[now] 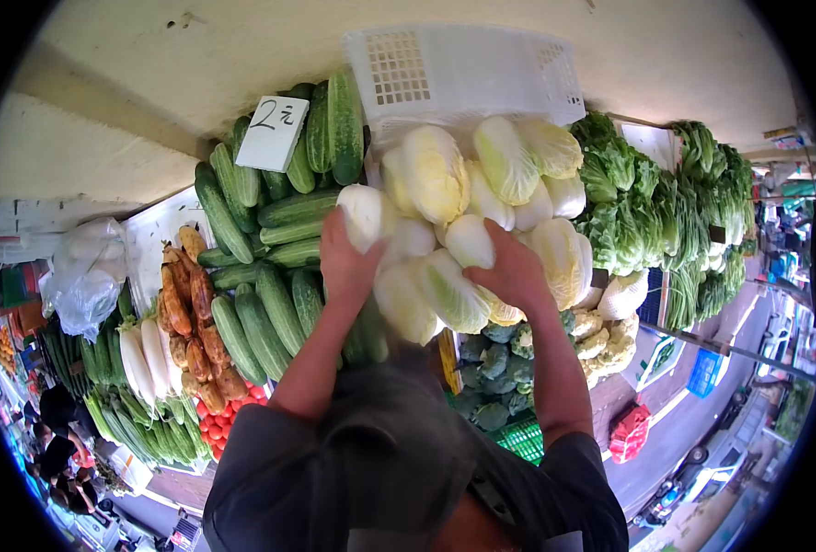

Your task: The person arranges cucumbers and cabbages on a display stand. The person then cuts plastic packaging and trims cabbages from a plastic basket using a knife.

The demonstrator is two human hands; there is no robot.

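Observation:
A pile of pale napa cabbages (436,175) lies in front of me, several of them side by side and stacked. My left hand (348,262) grips a white-ended napa cabbage (362,213) at the pile's left edge, beside the cucumbers. Its fingers are partly hidden behind the cabbage. My right hand (511,273) is closed round the base of another napa cabbage (470,241) in the middle of the pile, thumb on the near side. Large green cucumbers (270,313) lie left of the cabbages.
A white plastic crate (463,74) stands behind the cabbages. On the cucumbers rests a price card (273,133) reading 2元. Leafy lettuce (615,193) is at right, broccoli (495,363) and cauliflower (610,342) nearer me. Lotus roots (187,313), white radishes (146,359) and tomatoes (215,428) are left.

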